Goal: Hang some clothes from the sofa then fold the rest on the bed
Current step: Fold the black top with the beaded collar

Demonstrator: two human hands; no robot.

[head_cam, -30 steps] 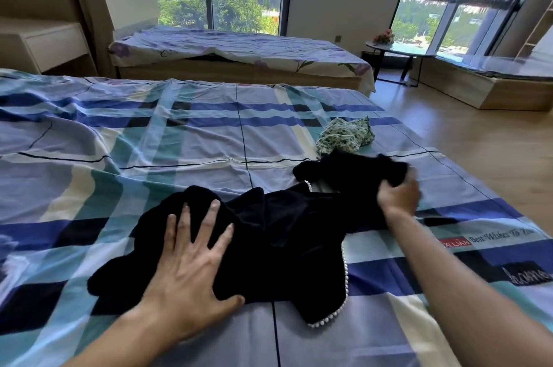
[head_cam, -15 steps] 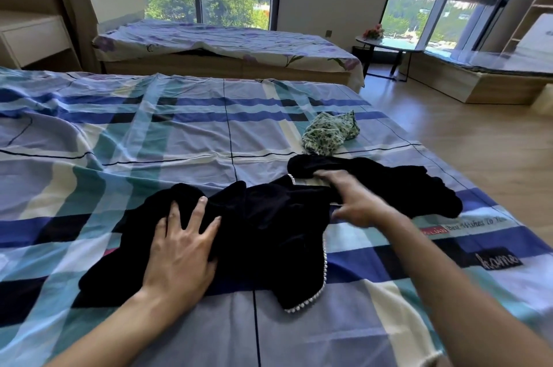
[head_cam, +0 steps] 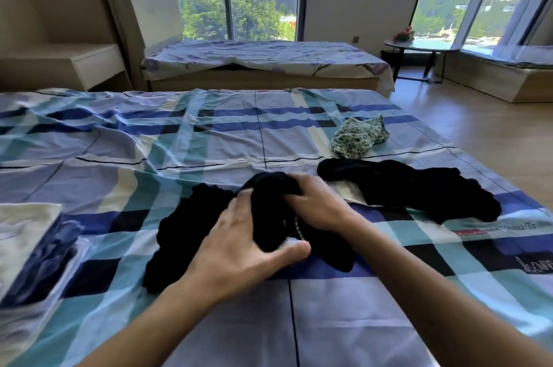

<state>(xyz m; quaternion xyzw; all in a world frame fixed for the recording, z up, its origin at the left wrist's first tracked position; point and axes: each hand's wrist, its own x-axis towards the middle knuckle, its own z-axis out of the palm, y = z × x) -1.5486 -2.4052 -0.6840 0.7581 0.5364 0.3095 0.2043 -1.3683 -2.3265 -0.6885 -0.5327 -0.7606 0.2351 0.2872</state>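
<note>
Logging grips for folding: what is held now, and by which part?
The right hand grips the black garment by a bunched fold at its far edge; the left hand lies on its middle, grip unclear.
</note>
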